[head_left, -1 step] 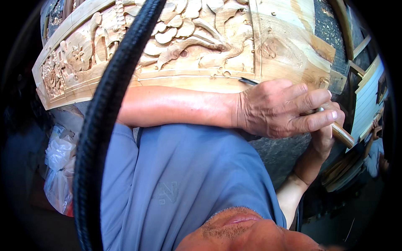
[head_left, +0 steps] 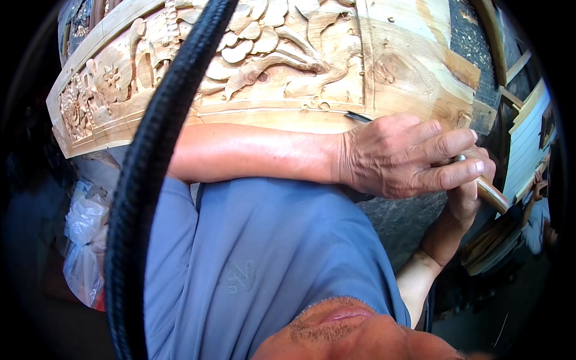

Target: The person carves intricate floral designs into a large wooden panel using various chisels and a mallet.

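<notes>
A wood-carving chisel (head_left: 493, 195) with a smooth wooden handle lies slantwise along the near edge of the carved wooden panel (head_left: 288, 117). Its dark, forked-looking tip touches or hovers just over the plain border below the relief; which, I cannot tell. My left hand (head_left: 399, 156) reaches across from the left and closes over the chisel's shank, hiding most of it. Beyond its fingertips, my right hand (head_left: 463, 201) grips the handle, partly covered by the left hand. Leaves and a branch stand out in relief on the panel, and small curled shavings lie near the tip.
A black braided cord or strap (head_left: 159, 132) crosses the left of the view. A clear plastic bag (head_left: 87, 240) hangs or stands at the lower left. Light boards (head_left: 528, 144) lean at the right, near another person's arm (head_left: 534, 204). Wood chips dot the dark surface behind the panel.
The chisel's tip has shifted very slightly to the right, and my right hand has moved a little with it. My left hand looks the same.
</notes>
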`<state>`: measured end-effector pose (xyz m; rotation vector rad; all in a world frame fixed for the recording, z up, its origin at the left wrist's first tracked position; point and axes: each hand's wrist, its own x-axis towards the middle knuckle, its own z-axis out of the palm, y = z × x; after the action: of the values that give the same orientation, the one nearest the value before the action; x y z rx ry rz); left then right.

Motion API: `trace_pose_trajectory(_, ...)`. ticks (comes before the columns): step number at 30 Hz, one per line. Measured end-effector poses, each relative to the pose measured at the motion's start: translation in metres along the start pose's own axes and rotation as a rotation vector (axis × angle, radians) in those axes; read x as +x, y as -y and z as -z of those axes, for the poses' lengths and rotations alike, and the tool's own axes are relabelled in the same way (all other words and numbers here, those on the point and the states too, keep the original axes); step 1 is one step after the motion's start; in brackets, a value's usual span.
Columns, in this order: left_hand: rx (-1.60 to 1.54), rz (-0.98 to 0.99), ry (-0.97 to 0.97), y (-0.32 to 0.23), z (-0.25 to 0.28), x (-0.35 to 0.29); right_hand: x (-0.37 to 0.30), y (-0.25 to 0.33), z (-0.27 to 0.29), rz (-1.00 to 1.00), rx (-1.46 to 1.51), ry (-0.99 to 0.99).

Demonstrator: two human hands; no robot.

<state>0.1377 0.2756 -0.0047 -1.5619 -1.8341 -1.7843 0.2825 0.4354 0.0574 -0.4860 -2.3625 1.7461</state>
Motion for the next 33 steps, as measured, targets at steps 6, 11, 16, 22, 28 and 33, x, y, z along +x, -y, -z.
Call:
trace_pose_trajectory(6, -0.061, -0.01, -0.016, 0.001, -0.004, -0.001, 0.007, 0.016, 0.0, 0.047, -0.094, -0.041)
trace_pose_trajectory(11, -0.065, -0.009, -0.055, 0.004, -0.008, -0.002, 0.011, 0.024, 0.0, 0.053, -0.155, -0.047)
trace_pose_trajectory(16, -0.101, 0.064, -0.022, 0.0, 0.0, 0.003, 0.014, 0.017, 0.001, 0.01, -0.112, -0.047)
trace_pose_trajectory(22, -0.107, 0.106, 0.046, 0.0, 0.008, 0.005, 0.005, 0.002, -0.005, -0.112, 0.095, -0.073)
trace_pose_trajectory(28, -0.014, 0.126, -0.078, -0.003, 0.001, 0.006, 0.01, 0.0, 0.002, -0.14, 0.046, 0.023)
trace_pose_trajectory(33, -0.006, 0.146, -0.117, -0.005, 0.002, 0.011, 0.013, 0.003, -0.013, -0.053, 0.002, -0.034)
